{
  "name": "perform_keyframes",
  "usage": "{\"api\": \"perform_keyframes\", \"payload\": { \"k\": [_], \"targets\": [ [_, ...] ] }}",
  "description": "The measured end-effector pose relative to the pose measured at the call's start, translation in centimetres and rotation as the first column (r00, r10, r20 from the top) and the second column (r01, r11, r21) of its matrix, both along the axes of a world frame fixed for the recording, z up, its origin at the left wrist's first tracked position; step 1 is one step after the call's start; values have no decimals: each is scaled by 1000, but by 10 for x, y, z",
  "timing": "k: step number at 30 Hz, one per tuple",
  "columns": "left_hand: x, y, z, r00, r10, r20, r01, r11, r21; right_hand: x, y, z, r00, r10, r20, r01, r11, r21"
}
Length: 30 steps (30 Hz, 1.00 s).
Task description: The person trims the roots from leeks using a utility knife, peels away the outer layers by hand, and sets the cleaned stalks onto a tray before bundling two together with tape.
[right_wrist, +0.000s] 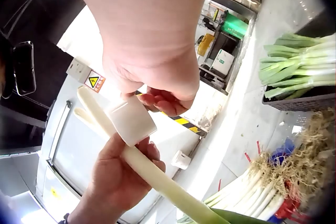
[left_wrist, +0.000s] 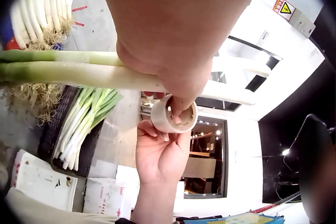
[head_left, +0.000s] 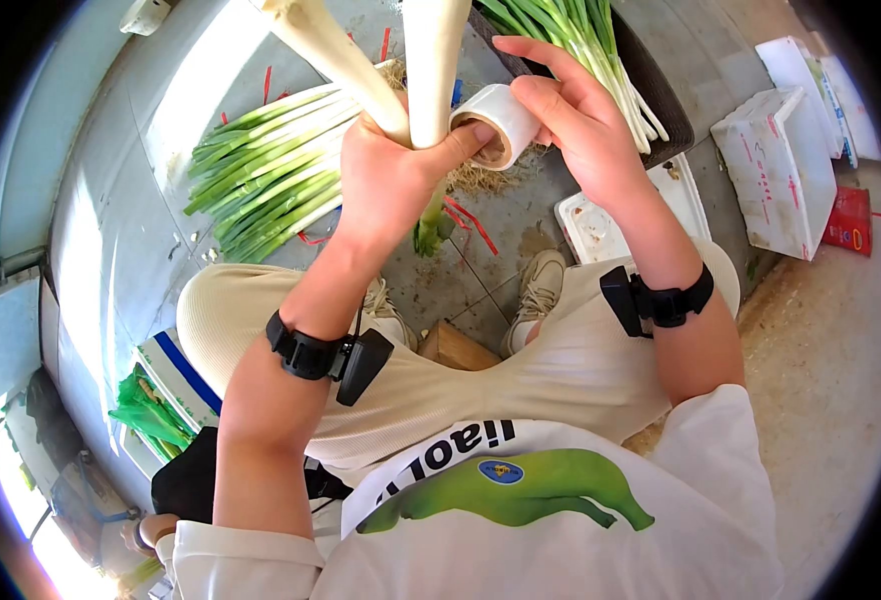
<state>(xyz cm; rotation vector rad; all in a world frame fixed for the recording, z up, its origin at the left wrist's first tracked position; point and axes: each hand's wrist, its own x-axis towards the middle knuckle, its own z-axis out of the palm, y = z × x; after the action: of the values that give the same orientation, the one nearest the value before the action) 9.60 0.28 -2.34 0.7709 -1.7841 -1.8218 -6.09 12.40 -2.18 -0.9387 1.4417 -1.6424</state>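
Two thick white stalks [head_left: 433, 75] [left_wrist: 79, 74] [right_wrist: 163, 182] stand side by side in my left hand [head_left: 391, 175] [left_wrist: 163, 69] [right_wrist: 118, 179], whose fingers curl round them. The thumb of that hand reaches into the core of a white tape roll [head_left: 496, 125] [left_wrist: 168, 115] [right_wrist: 133, 121], which lies against the stalks. My right hand [head_left: 586, 125] [left_wrist: 161, 158] [right_wrist: 157, 85] pinches the roll's outer side; one finger sticks out away from it in the head view. In the left wrist view, a shiny clear band wraps the stalks near their green part.
Long green onions [head_left: 281, 170] lie on the floor with red ties, roots beside them. More green onions [head_left: 586, 45] fill a dark crate [head_left: 676, 110]. A white tray [head_left: 691, 190], white foam boxes [head_left: 776, 165] and a red box [head_left: 849, 222] are at the right. A wooden block [head_left: 456, 348] sits between the shoes.
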Motion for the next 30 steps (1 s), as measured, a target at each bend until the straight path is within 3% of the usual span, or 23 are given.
{"api": "perform_keyframes", "payload": {
  "k": [6, 9, 15, 24, 27, 30],
  "targets": [
    [0, 0, -6, 1000, 2, -25, -1, 999, 37, 1, -4, 0, 999, -24, 46, 22, 999, 44],
    [-2, 0, -11, 998, 44, -41, -42, 997, 57, 2, -3, 6, 1000, 2, -24, 0, 996, 94],
    [-2, -2, -9, 990, 118, -72, -103, 978, 181, 8, -4, 1, 990, 139, -13, -140, 989, -55],
    [0, -4, -8, 992, 121, -40, -114, 984, 136, 7, -4, 1, 979, 199, -43, -200, 980, -10],
    [3, -4, -15, 999, 41, -33, -38, 996, 76, 4, -3, 6, 984, 170, 61, -170, 985, -3],
    [2, -3, -15, 996, 67, -54, -62, 994, 89, 1, -2, 2, 984, 150, 100, -151, 989, 4]
  ]
}}
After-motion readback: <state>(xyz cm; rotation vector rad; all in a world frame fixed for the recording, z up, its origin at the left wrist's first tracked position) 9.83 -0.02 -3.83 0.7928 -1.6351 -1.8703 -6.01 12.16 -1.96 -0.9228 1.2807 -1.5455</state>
